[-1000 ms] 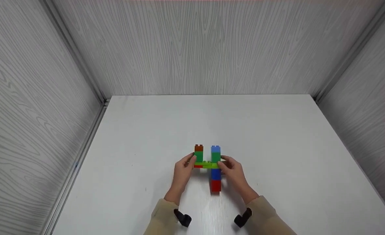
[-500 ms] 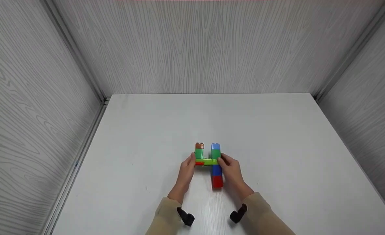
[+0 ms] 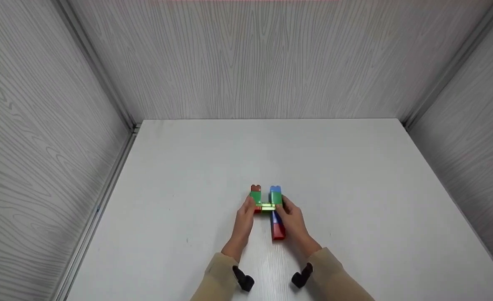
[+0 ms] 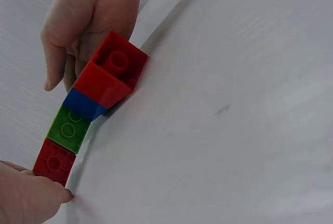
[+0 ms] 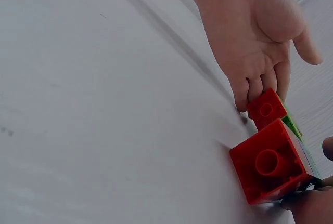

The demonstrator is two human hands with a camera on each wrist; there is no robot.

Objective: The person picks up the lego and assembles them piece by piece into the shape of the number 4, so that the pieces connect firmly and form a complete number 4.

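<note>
A build of toy building bricks [image 3: 275,199], shaped like a lowercase h turned over, sits between both hands in the head view. Its left column has a brown brick [image 3: 255,188] over a green one; a lime piece [image 3: 267,206] bridges to the longer right column, which ends in blue and red bricks [image 3: 278,232]. My left hand [image 3: 243,217] grips the left column at the green and red bricks. On the right column, my right hand [image 3: 293,218] pinches near the lime piece, thumb on top. Hollow undersides of the red bricks [image 4: 101,81] face the left wrist camera.
The build and hands are over a white table [image 3: 179,167]. Wood-grain panels enclose it, with a back wall [image 3: 246,58] and side walls. Black wrist cameras [image 3: 244,280] hang from both beige sleeves [image 3: 217,276].
Both hands have drawn slightly closer together. The build has shifted a little away from the person, and its long right column now slants. The left thumb has come over the left column.
</note>
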